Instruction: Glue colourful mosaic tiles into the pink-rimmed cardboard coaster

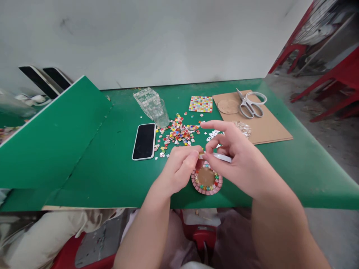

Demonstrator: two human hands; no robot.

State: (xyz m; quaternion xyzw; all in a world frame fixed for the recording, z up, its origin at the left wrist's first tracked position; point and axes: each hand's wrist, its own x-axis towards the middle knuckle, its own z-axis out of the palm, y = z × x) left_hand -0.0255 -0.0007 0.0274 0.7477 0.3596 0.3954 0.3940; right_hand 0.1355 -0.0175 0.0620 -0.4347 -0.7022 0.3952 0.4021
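Note:
My left hand (181, 166) is closed in a pinch at the middle of the table, its fingertips meeting those of my right hand. Something small and brownish shows between the fingertips, too small to name. My right hand (234, 153) pinches with thumb and fingers, its index finger raised. A slim white object (223, 157) sticks out from under its fingers; its kind is not clear. Just below both hands lies a round brown coaster (206, 176) edged with pink tiles and an inner ring of coloured stars. The left fingers partly cover its upper edge.
Loose mosaic tiles (181, 130) are heaped beyond my hands, beside a phone (144, 142) and a clear tipped container (160, 114). A tiled square (201, 104) lies at the back. Scissors (251, 104) rest on cardboard (270, 125). A green board (56, 138) slants up at left.

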